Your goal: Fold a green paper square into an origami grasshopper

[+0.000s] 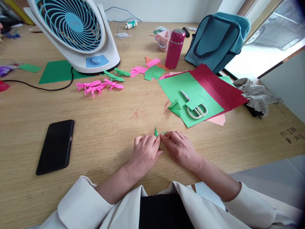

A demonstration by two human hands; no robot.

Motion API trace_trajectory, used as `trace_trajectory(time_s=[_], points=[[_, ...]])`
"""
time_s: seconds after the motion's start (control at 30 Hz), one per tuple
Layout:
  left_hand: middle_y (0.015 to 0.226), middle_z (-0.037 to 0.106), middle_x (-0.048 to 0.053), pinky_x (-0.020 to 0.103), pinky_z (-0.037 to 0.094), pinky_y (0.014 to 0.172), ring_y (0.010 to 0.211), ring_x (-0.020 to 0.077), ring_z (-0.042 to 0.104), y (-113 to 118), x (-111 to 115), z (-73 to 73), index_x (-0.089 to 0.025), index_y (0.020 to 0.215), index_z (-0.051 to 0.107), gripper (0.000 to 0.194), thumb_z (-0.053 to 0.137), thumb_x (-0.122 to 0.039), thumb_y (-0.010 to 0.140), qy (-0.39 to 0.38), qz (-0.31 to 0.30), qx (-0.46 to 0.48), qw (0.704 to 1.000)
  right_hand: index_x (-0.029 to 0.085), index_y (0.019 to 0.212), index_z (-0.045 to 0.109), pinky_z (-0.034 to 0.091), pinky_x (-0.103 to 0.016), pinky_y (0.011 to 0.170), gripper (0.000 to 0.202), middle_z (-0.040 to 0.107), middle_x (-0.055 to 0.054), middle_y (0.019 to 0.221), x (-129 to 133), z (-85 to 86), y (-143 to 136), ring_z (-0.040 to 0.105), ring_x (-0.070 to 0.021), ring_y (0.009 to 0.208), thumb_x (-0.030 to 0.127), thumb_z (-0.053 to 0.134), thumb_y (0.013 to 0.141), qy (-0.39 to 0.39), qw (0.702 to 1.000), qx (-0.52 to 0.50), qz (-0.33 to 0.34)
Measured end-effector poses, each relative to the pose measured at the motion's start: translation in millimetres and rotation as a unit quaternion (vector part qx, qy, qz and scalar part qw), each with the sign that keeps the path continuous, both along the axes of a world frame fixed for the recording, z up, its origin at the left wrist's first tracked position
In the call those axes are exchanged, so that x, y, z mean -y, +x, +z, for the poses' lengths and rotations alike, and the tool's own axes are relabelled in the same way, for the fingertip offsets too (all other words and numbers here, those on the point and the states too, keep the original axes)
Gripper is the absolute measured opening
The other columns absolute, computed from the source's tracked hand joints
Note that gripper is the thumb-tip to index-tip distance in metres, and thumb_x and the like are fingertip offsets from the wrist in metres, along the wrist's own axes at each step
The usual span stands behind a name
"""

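Note:
A small folded green paper piece (156, 131) sticks up between my two hands, mostly covered by the fingers. My left hand (145, 152) is closed on it from the left. From the right, my right hand (180, 149) pinches its other side, fingertips touching those of my left hand. Beyond them lie white-handled scissors (197, 111) on a green paper sheet (173, 85), with a small green cut piece over the blades. A folded green piece (175, 108) rests at that sheet's left edge. Folded pink paper figures (94, 86) and folded green ones (114, 76) sit at the back left.
A black phone (56, 147) lies on the left. At the back stand a white fan (75, 31), a magenta bottle (175, 49), a pink basket (163, 40) and a blue bag (214, 41). Red sheets (216, 89) and a grey cloth (256, 92) are on the right.

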State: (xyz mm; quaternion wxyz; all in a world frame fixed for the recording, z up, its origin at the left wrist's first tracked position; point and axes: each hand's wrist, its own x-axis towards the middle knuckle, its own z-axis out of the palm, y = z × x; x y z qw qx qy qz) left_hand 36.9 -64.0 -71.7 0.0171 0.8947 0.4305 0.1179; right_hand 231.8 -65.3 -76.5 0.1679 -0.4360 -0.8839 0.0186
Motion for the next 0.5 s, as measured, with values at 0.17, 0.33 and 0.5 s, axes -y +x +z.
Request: trace_trajectory(time_s=[0.17, 0.33, 0.5], points=[[0.108, 0.066, 0.009, 0.042, 0.035, 0.085, 0.096, 0.024, 0.056, -1.2, -1.6, 1.2, -0.011, 0.128, 0.056, 0.043, 0.064, -0.031, 0.091, -0.003, -0.01, 0.0, 1.0, 0.01, 0.124, 0.058, 0.045, -0.038, 0.077, 0.03, 0.062, -0.014, 0.103, 0.8, 0.3, -2.7, 0.053, -0.0245, 0.091, 0.021, 0.049, 0.098, 0.003, 0.999, 0.028, -0.041], [0.109, 0.066, 0.009, 0.042, 0.036, 0.087, 0.098, 0.0243, 0.057, -3.9, -2.9, 1.9, -0.012, 0.132, 0.054, 0.046, 0.064, -0.029, 0.091, -0.021, -0.015, 0.011, 1.0, 0.008, 0.123, 0.059, 0.046, -0.039, 0.08, 0.03, 0.062, -0.014, 0.101, 3.1, 2.2, -5.6, 0.056, -0.0248, 0.092, 0.02, 0.048, 0.097, 0.021, 0.993, 0.042, -0.112], [0.112, 0.064, 0.011, 0.042, 0.039, 0.087, 0.103, 0.0254, 0.058, -3.8, -1.9, 1.3, -0.012, 0.134, 0.051, 0.047, 0.064, -0.026, 0.09, -0.048, -0.02, 0.037, 0.998, 0.009, 0.126, 0.057, 0.047, -0.039, 0.082, 0.032, 0.062, -0.014, 0.105, 6.0, 3.7, -4.2, 0.057, -0.0243, 0.094, 0.014, 0.049, 0.096, 0.029, 0.996, -0.011, -0.086]])
